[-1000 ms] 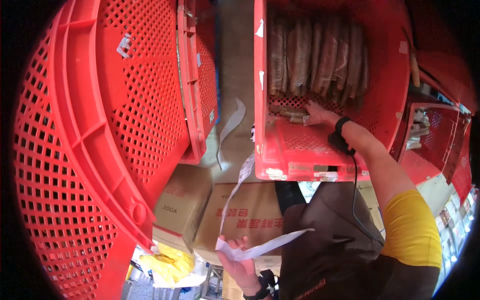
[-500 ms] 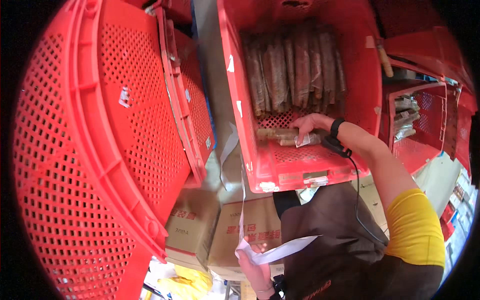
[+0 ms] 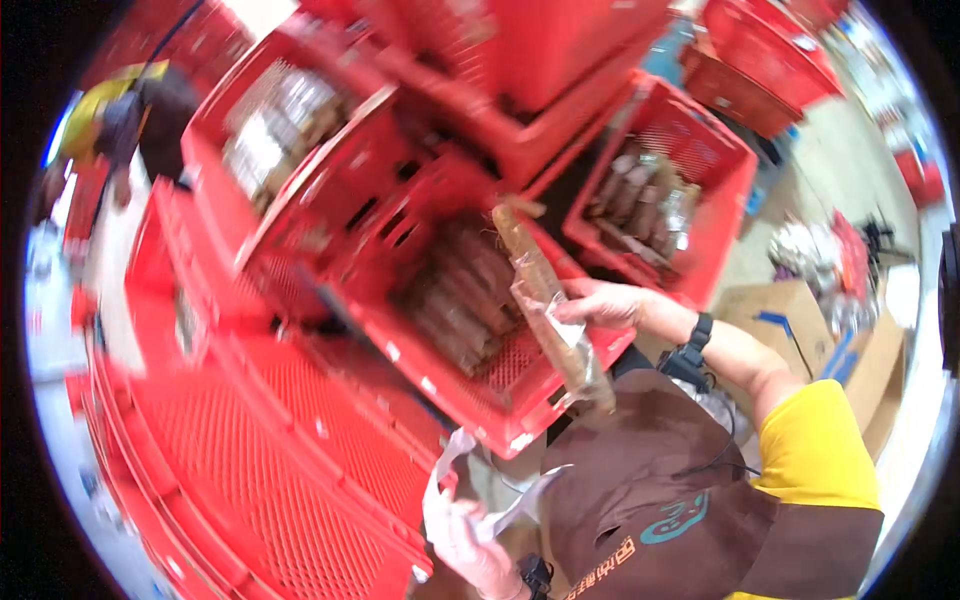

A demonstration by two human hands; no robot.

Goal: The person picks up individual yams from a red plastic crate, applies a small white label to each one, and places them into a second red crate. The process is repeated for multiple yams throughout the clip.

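Note:
My right hand (image 3: pixel 600 303) is closed round a plastic-wrapped pack of long brown yams (image 3: pixel 578 365), held tilted above the near right side of a red crate (image 3: pixel 455 405). A white label shows by my fingers on the pack. Inside that crate, several similar wrapped yams (image 3: pixel 460 300) lie side by side. Lower down, my left hand (image 3: pixel 470 545) grips a curling white paper strip (image 3: pixel 535 505), apart from the crate. Its fingers are partly blurred.
Another red crate (image 3: pixel 735 185) with wrapped packs stands at the right, and one (image 3: pixel 205 165) at the upper left. Perforated red crates (image 3: pixel 260 440) fill the lower left. Cardboard boxes (image 3: pixel 765 300) are at the right. A person in yellow and dark clothes (image 3: pixel 165 115) is far left.
My right hand has lifted the yam pack out of the crate's near end. The view has turned, bringing more crates and another person into sight. My left hand keeps the paper strip.

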